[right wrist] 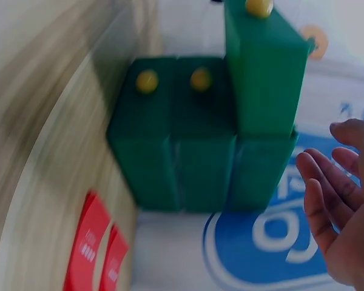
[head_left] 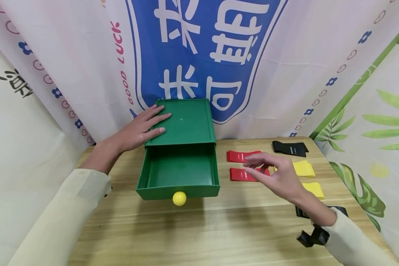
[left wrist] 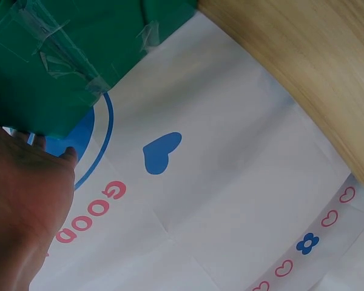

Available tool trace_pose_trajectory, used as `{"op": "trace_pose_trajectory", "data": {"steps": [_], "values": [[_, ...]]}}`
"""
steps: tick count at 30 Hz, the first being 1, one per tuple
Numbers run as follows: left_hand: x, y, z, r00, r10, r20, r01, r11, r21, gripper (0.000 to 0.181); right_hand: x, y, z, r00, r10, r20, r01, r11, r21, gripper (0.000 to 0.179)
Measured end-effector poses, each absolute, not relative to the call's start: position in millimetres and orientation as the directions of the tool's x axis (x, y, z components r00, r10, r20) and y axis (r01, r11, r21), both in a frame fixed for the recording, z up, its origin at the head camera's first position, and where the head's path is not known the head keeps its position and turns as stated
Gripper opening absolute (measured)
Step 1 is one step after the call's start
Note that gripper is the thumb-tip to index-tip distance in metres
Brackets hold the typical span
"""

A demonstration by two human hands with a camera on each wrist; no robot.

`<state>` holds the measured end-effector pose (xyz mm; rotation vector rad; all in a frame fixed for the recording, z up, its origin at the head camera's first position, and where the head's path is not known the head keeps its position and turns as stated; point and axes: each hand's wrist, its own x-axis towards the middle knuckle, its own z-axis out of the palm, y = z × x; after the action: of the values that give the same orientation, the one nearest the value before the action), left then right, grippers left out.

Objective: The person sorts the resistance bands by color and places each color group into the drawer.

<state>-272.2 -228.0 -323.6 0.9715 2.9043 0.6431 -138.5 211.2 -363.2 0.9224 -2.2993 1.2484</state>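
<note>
A green drawer cabinet (head_left: 186, 122) stands against the curtain, its top drawer (head_left: 156, 193) pulled out with nothing inside. The drawer front carries a round yellow knob (head_left: 179, 198). My left hand (head_left: 136, 129) rests on the left part of the cabinet's top, fingers spread. To the right of the drawer my right hand (head_left: 282, 177) hovers over two red folded bands (head_left: 236, 156), thumb and fingers loosely bent and apart, holding nothing. In the right wrist view, the relaxed fingers (right wrist: 333, 188) are beside the cabinet (right wrist: 261, 91), whose two lower drawers are closed.
Yellow folded bands (head_left: 304, 169) lie right of the red ones. A black band (head_left: 290, 148) is at the back right, and another black one (head_left: 339, 210) lies partly behind the right wrist. A printed curtain (head_left: 269, 92) hangs behind the wooden table (head_left: 219, 236).
</note>
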Motion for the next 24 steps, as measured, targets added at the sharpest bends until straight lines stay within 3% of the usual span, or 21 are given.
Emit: {"op": "trace_pose_trajectory", "data": {"steps": [11,24], "values": [[-274.1,-229.4,-325.1,-0.806,0.579,0.122,0.577,0.722,0.381,0.061,-180.7,257.4,-398.3,-0.819,-0.428,0.383,-0.574,0.581,-0.577,0.029],[-274.2,-226.3,-325.3,-0.812,0.574,0.108,0.564,0.724,0.396,0.062,-213.6,301.6,-435.5,-0.871,-0.470,0.144,-0.461,0.679,-0.571,0.043]]}}
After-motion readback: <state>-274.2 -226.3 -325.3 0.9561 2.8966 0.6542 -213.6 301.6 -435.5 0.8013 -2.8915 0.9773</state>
